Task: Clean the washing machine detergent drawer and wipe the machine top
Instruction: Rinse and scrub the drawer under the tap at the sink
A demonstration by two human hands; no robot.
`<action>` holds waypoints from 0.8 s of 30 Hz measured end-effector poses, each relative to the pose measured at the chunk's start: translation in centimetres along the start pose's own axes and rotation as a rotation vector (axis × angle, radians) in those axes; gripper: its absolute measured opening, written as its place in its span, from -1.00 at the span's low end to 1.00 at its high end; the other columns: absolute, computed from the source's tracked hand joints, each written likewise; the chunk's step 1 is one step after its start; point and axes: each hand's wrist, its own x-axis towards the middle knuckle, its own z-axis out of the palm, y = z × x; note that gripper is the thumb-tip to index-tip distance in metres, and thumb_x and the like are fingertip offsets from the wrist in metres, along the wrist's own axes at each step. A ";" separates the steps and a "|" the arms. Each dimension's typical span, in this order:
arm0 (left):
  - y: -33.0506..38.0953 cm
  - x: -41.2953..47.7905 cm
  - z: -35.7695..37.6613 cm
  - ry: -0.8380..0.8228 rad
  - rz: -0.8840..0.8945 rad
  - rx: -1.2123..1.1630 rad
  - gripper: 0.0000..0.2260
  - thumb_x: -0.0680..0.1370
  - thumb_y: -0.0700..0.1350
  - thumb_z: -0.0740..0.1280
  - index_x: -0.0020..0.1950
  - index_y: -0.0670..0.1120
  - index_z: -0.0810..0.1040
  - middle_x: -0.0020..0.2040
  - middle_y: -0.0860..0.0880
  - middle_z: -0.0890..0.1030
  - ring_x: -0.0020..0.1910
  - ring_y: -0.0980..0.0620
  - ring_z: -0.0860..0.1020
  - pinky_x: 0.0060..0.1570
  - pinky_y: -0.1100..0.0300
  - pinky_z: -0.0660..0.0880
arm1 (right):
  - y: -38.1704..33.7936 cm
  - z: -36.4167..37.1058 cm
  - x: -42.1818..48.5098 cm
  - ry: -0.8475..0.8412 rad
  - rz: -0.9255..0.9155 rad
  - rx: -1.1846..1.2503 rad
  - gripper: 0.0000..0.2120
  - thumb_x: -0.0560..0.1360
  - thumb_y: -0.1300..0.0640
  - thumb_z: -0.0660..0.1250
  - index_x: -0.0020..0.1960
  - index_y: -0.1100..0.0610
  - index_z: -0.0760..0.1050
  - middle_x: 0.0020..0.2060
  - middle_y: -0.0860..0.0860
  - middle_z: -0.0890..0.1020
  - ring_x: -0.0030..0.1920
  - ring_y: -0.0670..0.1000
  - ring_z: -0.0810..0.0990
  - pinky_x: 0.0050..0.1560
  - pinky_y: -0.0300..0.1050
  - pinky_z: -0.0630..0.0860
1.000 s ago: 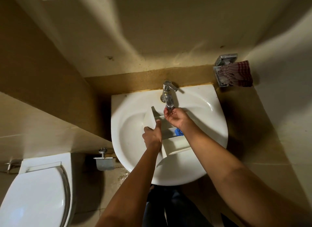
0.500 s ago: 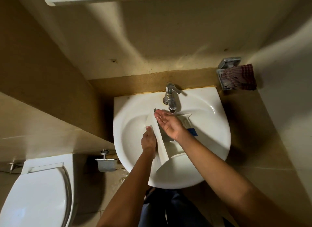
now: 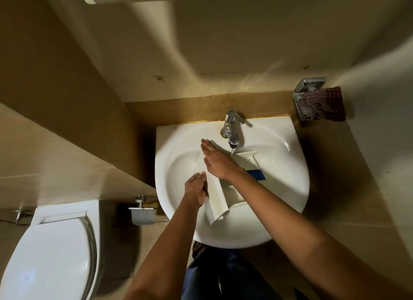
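"Drawer (image 3: 216, 198) first. Where is it?"

"Inside the white sink (image 3: 290, 188), lying slantwise over the bowl. Its long white front panel points toward the person, and its far end sits under the tap (image 3: 231, 130). A blue tab (image 3: 257, 174) shows on its right side."

"Is the tap on?"

"Yes, a thin stream of water (image 3: 232, 152) falls from the spout to the drawer's far end, just beside the right wrist."

"And the hands?"

"The left hand (image 3: 195, 189) grips the left edge of the front panel, fingers curled round it. The right hand (image 3: 220, 163) holds nothing. It lies palm down across the top of the drawer with its fingers straight and together, their tips past the drawer's left edge."

"Do the two hands touch?"

"No, they're near each other, with the panel between them."

"What else is around?"

"A red checked cloth (image 3: 324, 104) hangs in a metal holder (image 3: 309, 85) on the wall to the sink's right. Low on the left stands a white toilet (image 3: 51, 255) with its lid down, and a metal paper holder (image 3: 142, 215) is fixed between it and the sink. Below the sink I can see the person's dark trousers (image 3: 223, 277)."
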 end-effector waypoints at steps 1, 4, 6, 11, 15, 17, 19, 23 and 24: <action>0.0 0.1 0.1 0.007 -0.005 -0.024 -0.87 0.57 -0.33 0.31 -0.16 -0.19 0.51 -0.43 -0.06 0.58 -0.58 0.12 0.51 -0.48 0.29 0.52 | -0.1 0.2 -0.6 0.011 -0.015 0.013 -0.53 0.64 0.21 0.05 0.52 0.28 0.10 0.54 0.10 0.07 0.55 0.02 -0.02 0.51 -0.19 -0.13; 0.0 0.2 0.3 0.022 -0.023 -0.068 -0.87 0.56 -0.36 0.31 -0.16 -0.19 0.51 -0.29 -0.11 0.55 -0.47 0.06 0.54 -0.34 0.22 0.55 | -0.5 0.9 -4.3 0.087 -0.067 0.137 -0.59 0.62 0.23 0.09 0.46 0.26 0.28 0.50 0.06 0.24 0.54 -0.01 0.01 0.44 -0.26 -0.03; 0.0 0.4 0.3 0.035 -0.036 -0.075 -0.90 0.56 -0.36 0.32 -0.12 -0.19 0.52 -0.27 -0.11 0.56 -0.51 0.09 0.55 -0.40 0.27 0.54 | -0.8 1.6 -7.1 0.126 -0.099 0.187 -0.60 0.60 0.25 0.12 0.43 0.24 0.34 0.47 0.03 0.31 0.54 -0.04 0.03 0.42 -0.28 0.03; 0.0 0.7 0.2 0.030 -0.038 -0.083 -0.87 0.58 -0.31 0.32 -0.18 -0.21 0.48 -0.40 -0.10 0.56 -0.57 0.09 0.53 -0.47 0.30 0.53 | -1.3 1.7 -12.0 0.180 -0.146 0.336 -0.65 0.52 0.29 0.23 0.29 0.20 0.52 0.34 -0.06 0.46 0.48 -0.16 0.14 0.38 -0.47 0.08; -0.3 0.8 0.3 -0.007 -0.032 -0.078 -0.90 0.58 -0.28 0.33 -0.14 -0.21 0.50 -0.16 -0.19 0.57 -0.28 -0.06 0.56 0.09 -0.06 0.55 | -0.3 0.0 -11.5 0.165 0.156 1.009 -0.83 0.48 0.38 0.30 -0.07 0.25 0.66 -0.03 0.10 0.69 0.15 -0.07 0.60 0.20 -0.25 0.48; -0.4 0.7 0.1 0.000 -0.028 -0.040 -0.89 0.57 -0.25 0.35 -0.14 -0.21 0.51 -0.13 -0.16 0.56 -0.22 -0.08 0.53 0.17 -0.11 0.50 | 1.3 -1.0 -9.2 0.248 0.475 1.325 -0.80 0.51 0.38 0.23 -0.17 0.25 0.62 -0.20 0.11 0.69 -0.08 0.07 0.65 0.03 -0.16 0.56; -0.4 0.4 0.0 0.010 -0.031 -0.001 -0.92 0.58 -0.24 0.34 -0.11 -0.22 0.52 -0.14 -0.15 0.55 -0.22 -0.05 0.52 0.10 -0.06 0.52 | 3.0 -1.5 -6.6 0.307 0.689 1.641 -0.80 0.56 0.33 0.20 -0.14 0.25 0.57 -0.21 0.10 0.66 -0.09 0.08 0.62 0.10 -0.13 0.55; -0.2 -0.2 -0.4 -0.027 -0.067 0.048 -0.82 0.61 -0.27 0.24 0.18 -0.25 0.50 -0.12 -0.14 0.56 -0.20 -0.06 0.52 -0.07 0.01 0.50 | 4.9 -2.0 -2.2 0.388 0.872 2.182 -0.81 0.62 0.18 0.18 -0.08 0.29 0.46 -0.15 0.14 0.56 -0.13 0.04 0.56 0.01 -0.15 0.57; -0.2 -0.4 -0.6 -0.050 -0.080 0.054 -0.79 0.62 -0.27 0.21 0.23 -0.26 0.50 -0.09 -0.14 0.57 -0.18 -0.06 0.53 -0.07 0.01 0.50 | 4.9 -2.1 -1.6 0.377 0.890 2.223 -0.80 0.62 0.17 0.18 -0.07 0.29 0.45 -0.17 0.13 0.55 -0.17 0.01 0.54 -0.14 -0.20 0.60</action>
